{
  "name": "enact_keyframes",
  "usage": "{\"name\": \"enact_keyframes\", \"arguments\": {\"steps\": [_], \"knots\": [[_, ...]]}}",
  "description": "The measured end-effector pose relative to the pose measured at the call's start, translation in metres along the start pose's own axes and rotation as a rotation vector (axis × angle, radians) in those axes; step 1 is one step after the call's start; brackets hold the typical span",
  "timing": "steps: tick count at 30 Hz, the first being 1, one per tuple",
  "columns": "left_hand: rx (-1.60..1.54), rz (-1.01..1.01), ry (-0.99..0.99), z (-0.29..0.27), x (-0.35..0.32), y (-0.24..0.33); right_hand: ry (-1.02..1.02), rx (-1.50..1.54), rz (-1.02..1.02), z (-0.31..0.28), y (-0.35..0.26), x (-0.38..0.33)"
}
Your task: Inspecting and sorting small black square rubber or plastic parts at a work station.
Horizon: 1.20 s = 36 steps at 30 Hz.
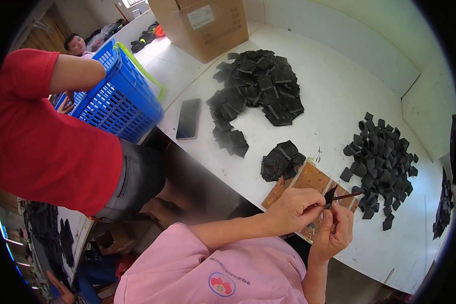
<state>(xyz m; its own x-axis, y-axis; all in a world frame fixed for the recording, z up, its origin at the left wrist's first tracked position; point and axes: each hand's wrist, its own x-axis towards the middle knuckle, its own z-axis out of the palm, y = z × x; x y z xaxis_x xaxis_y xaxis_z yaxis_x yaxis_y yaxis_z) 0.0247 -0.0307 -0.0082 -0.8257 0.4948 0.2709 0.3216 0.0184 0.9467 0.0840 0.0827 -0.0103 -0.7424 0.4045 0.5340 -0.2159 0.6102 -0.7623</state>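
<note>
Black piece (pixel 329 197) is sitting between left hand (pixel 301 207) and right hand (pixel 334 232), both pinching it, brown stick (pixel 348 196) protruding; apparently shaping. Next move is likely calling for easing stick free. Beyond, black piles (pixel 261 83) are lying on desk (pixel 334 86).

Workshop, small factory type. Evidence: long white worktable (pixel 326 93) with a big pile of flat black pieces (pixel 268 76) and a heap of curled black pieces (pixel 382 157), so same small part in bulk. Scuffed brown board (pixel 311 177) at the table edge. Large cardboard box (pixel 207 28) and blue plastic crate (pixel 119 104) alongside. Second table (pixel 82 225) lower left, also loaded with black material (pixel 40 223). Strip lights (pixel 0 224), several people around.
</note>
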Motion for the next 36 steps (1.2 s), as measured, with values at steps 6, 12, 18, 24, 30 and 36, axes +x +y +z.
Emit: {"name": "enact_keyframes", "arguments": {"steps": [6,12,18,24,30,36], "knots": [[-0.077,0.024,0.093,0.013,0.001,-0.003,-0.036,-0.086,-0.064,-0.006,0.004,0.005],[-0.423,-0.356,0.105,0.009,0.001,0.005,0.005,-0.186,-0.17,-0.002,0.012,0.011],[-0.459,-0.4,0.073,0.015,0.003,0.001,-0.065,0.142,0.109,-0.015,0.008,0.012],[0.185,0.124,0.176,0.029,-0.005,-0.013,-0.095,-0.009,-0.07,-0.009,0.013,0.009],[-0.928,-0.513,0.17,0.021,0.006,-0.004,0.008,-0.141,0.012,-0.002,0.027,0.0],[-0.459,-0.307,0.154,0.03,0.001,-0.009,-0.281,1.412,1.071,-0.02,0.03,0.008]]}}
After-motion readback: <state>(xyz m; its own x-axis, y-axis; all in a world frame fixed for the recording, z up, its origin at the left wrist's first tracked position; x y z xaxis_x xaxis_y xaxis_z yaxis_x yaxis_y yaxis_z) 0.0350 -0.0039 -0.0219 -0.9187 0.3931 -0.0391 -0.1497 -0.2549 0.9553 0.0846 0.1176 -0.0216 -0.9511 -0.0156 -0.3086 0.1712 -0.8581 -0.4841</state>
